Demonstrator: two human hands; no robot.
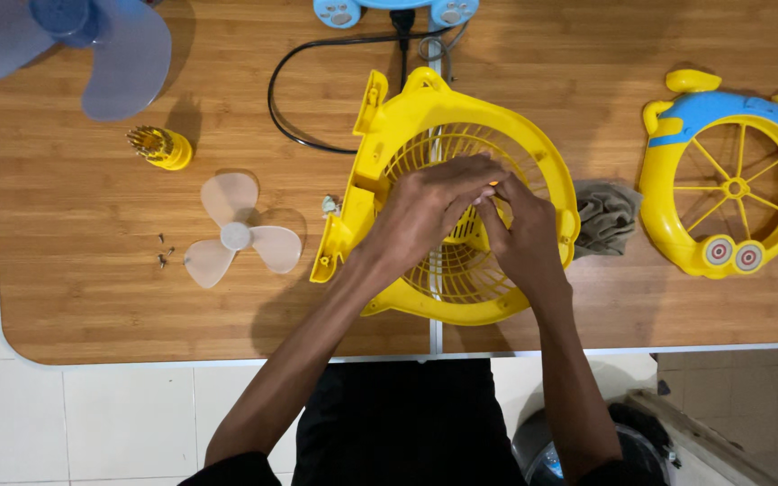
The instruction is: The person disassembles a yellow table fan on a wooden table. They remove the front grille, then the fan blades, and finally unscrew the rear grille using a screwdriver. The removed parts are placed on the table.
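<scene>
Clutter rings your work: a white fan blade (238,236) and loose screws (165,251) lie left, a grey cloth (607,216) just right of the yellow fan housing (425,117) at the table's (92,306) middle. Your left hand (429,207) and right hand (520,229) meet over its grille, fingers curled together around something small and orange; the grip itself is hidden. A black cable (299,63) loops behind.

Person, head-camera view: two bare forearms, left hand (425,209) and right hand (522,236) without rings, watch or gloves. Dark sleeve edges near the elbows; black garment over the lap.
</scene>
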